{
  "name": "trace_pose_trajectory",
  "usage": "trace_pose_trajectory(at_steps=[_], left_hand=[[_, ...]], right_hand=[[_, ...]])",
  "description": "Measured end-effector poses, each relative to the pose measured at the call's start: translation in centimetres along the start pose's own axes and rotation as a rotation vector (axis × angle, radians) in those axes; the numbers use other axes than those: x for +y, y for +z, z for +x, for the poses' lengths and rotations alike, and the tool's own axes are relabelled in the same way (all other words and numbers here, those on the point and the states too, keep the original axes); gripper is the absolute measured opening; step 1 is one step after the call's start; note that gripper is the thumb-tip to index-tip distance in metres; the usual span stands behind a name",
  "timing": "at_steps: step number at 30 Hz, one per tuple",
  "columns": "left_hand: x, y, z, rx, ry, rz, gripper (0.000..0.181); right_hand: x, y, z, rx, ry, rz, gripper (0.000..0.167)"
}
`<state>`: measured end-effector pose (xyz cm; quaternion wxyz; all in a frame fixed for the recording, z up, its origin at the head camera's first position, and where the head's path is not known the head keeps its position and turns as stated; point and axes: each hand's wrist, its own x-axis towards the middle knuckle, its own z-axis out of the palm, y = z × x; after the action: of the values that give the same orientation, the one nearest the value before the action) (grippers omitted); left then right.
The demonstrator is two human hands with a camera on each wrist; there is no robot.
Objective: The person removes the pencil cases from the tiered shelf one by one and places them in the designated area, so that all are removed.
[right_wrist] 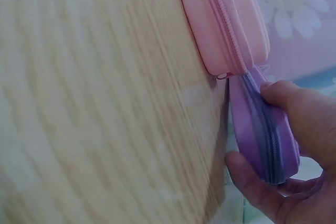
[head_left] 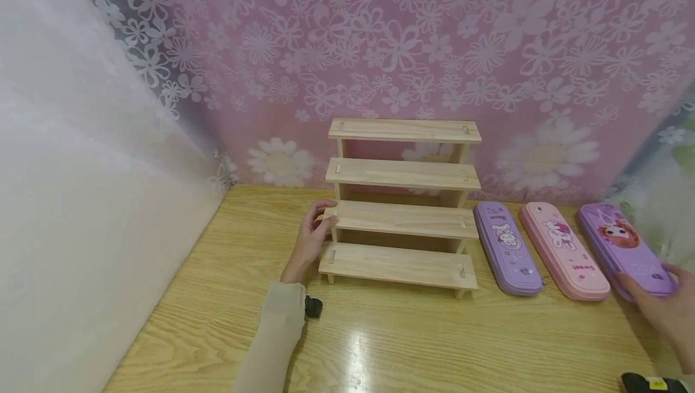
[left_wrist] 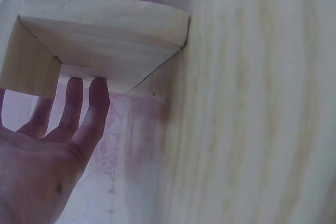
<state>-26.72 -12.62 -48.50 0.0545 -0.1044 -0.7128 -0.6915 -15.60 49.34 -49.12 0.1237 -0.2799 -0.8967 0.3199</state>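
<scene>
A four-step wooden display rack (head_left: 399, 218) stands on the wood-grain table. My left hand (head_left: 314, 233) grips the left end of its second-lowest board; in the left wrist view, the fingers (left_wrist: 97, 103) reach up around the rack's side piece. At the far right, my right hand (head_left: 665, 305) holds the near end of a purple pencil case (head_left: 632, 254) with a doll picture on its lid. Seen from the right wrist, thumb and fingers pinch that zippered purple case (right_wrist: 265, 135) from both sides, and its near end appears raised from the table.
Between rack and held case lie a pink pencil case (head_left: 564, 251) with a rabbit and a lilac pencil case (head_left: 507, 248). Behind the table (head_left: 402, 338) hangs a pink flowered backdrop (head_left: 353, 37). A white sheet (head_left: 92, 169) borders the left side.
</scene>
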Motion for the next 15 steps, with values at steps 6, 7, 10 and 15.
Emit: trace_pose_trajectory(at_steps=[6,7,10,15], left_hand=[[0.01,0.00,-0.08,-0.005,0.001,0.004,0.030],[-0.02,-0.03,-0.06,-0.008,0.001,0.006,0.030],[-0.14,-0.20,-0.01,-0.015,0.005,0.024,0.031],[-0.10,-0.80,-0.43,-0.047,0.009,0.102,0.036]], right_hand=[[0.02,0.06,0.26,-0.048,0.038,-0.018,0.093],[0.10,0.06,0.31,-0.048,0.034,-0.010,0.092],[0.26,-0.03,0.43,-0.046,0.007,-0.001,0.092],[0.47,-0.13,0.04,-0.021,-0.063,0.018,0.091]])
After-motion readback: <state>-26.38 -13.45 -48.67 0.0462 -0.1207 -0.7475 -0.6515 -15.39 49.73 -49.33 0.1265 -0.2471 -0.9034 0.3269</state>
